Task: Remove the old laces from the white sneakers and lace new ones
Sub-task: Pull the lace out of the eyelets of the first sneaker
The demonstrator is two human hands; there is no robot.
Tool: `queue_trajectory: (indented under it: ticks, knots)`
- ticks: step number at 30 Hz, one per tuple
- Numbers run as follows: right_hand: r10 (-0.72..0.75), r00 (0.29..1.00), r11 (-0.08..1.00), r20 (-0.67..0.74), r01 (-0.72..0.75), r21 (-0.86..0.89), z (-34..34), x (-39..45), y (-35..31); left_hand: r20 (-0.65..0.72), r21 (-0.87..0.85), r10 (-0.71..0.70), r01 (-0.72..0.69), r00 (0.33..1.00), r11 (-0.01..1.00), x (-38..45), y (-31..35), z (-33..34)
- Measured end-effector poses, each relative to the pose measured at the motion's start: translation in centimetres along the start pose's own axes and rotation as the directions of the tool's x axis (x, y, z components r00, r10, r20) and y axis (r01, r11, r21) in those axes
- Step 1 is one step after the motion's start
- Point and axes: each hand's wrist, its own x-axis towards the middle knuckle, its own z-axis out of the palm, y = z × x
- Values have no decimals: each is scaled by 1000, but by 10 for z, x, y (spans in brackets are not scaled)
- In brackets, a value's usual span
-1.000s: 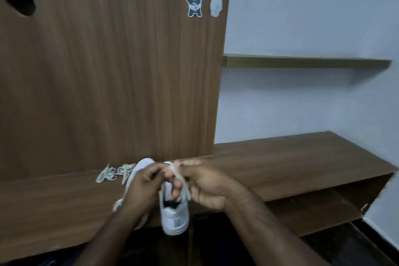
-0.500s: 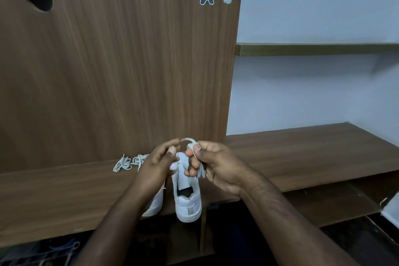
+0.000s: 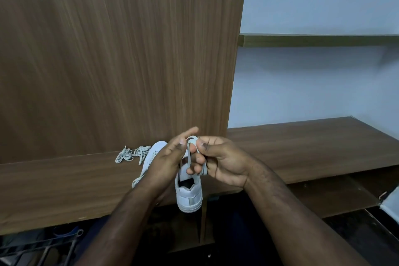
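Two white sneakers stand on the wooden desk [image 3: 64, 188]. The right sneaker [image 3: 189, 193] shows its heel and open tongue at the desk's front edge. The left sneaker [image 3: 153, 153] is mostly hidden behind my left hand [image 3: 166, 162]. My right hand [image 3: 220, 160] holds a folded white lace [image 3: 191, 147] above the right sneaker, thumb and fingers curled round its strands. The thumb and a finger of my left hand pinch the top loop of that lace, with the index finger stretched out. A loose lace end [image 3: 138, 180] hangs beside the left sneaker.
A heap of loose white laces [image 3: 131, 154] lies on the desk by the tall wooden back panel [image 3: 108, 60]. A wall shelf [image 3: 319, 40] is at the upper right. A lower shelf [image 3: 336, 196] and a metal rack [image 3: 43, 246] sit below the desk.
Both hands have lifted from the sneakers with the lace, and the left hand's fingers have closed in on the lace loop.
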Motion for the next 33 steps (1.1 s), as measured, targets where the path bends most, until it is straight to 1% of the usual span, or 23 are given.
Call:
queue_trajectory:
  ticks: [3, 5, 7, 10, 12, 15, 18, 20, 22, 24, 26, 28, 29, 30, 31, 33]
  knots:
    - [-20, 997, 1000, -77, 20, 0, -1, 3, 1, 5, -188, -88, 87, 996, 978, -2, -8, 8]
    - [-31, 991, 999, -130, 27, -36, -1, 5, 5, -29, -230, -148, 137, 989, 963, -4, -14, 9]
    - [-44, 989, 998, -144, 36, -56, -1, 6, 11, -71, -238, -183, 162, 981, 958, -5, -16, 8]
    - [-50, 984, 998, -173, 44, -40, 3, 5, 17, -162, -218, -197, 160, 967, 963, -3, -15, 9]
    - [-55, 981, 998, -184, 54, -11, 5, 6, 19, -220, -191, -179, 138, 959, 972, -1, -18, 9]
    - [-63, 977, 998, -204, 66, 7, 5, 8, 23, -257, -168, -139, 97, 956, 981, 4, -24, 7]
    - [-67, 971, 997, -230, 75, 28, 6, 10, 25, -291, -98, -91, 65, 953, 993, 8, -32, 4]
    - [-80, 948, 997, -308, 81, -12, 4, 12, 24, -359, -6, -30, 30, 933, 1000, 10, -34, 2]
    - [-105, 887, 988, -449, 40, -151, -5, 12, 26, -468, 217, 95, 10, 879, 976, 11, -30, -6]
    - [-133, 828, 965, -545, -17, -261, -16, 9, 28, -497, 429, 210, 28, 842, 903, 10, -23, -14]
    - [-223, 815, 919, -535, -8, -395, -20, 4, 25, -431, 575, 274, 28, 860, 817, 8, -17, -16]
    - [-315, 848, 837, -426, 37, -545, -17, 1, 15, -276, 746, 342, -24, 898, 666, 9, -16, -12]
    - [-323, 877, 804, -356, 57, -592, -14, 0, 10, -195, 804, 372, -69, 907, 590, 9, -17, -9]
    - [-303, 905, 782, -300, 55, -621, -11, 1, 6, -131, 835, 397, -116, 908, 538, 10, -18, -7]
    - [-268, 927, 758, -263, 34, -651, -10, 2, 3, -86, 845, 412, -153, 907, 512, 11, -19, -6]
    - [-227, 941, 704, -250, -18, -710, -11, 4, -1, -36, 852, 429, -197, 903, 485, 13, -18, -5]
